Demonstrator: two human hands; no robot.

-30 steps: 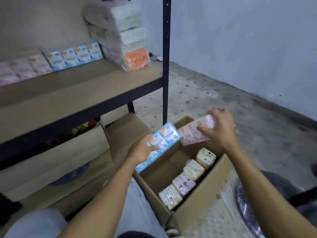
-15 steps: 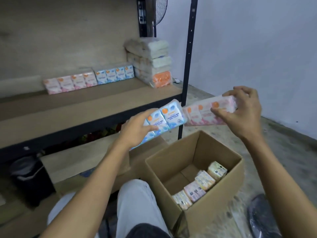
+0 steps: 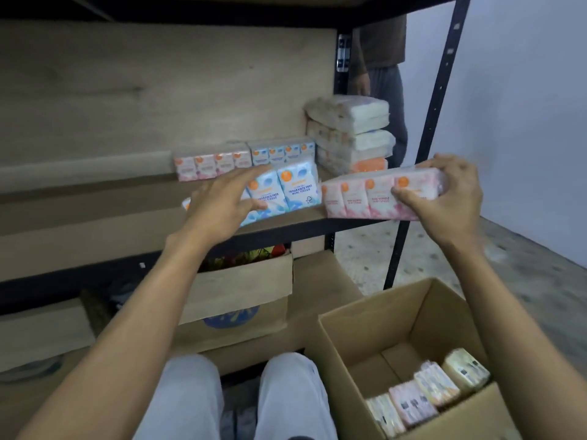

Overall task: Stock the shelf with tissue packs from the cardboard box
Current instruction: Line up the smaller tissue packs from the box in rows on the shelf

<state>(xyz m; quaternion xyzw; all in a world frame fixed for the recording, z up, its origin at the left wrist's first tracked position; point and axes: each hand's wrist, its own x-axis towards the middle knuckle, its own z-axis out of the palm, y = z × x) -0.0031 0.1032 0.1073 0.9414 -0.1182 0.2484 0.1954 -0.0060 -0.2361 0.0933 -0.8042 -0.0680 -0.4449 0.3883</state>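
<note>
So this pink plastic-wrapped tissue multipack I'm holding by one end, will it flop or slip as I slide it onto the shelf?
Probably stiff and light: the pink plastic-wrapped tissue multipack juts straight from your right hand's grip on one end, without sagging. Its film wrap may be slick, so it should slide easily on the wooden shelf board.

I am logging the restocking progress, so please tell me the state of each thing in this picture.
blue tissue pack, gripped by the left hand, at the shelf front.
pink tissue pack, gripped by the right hand, right of the blue one.
cardboard box, open, a row of packs left inside.
shelf, a line of pink and blue packs at its back.
</note>
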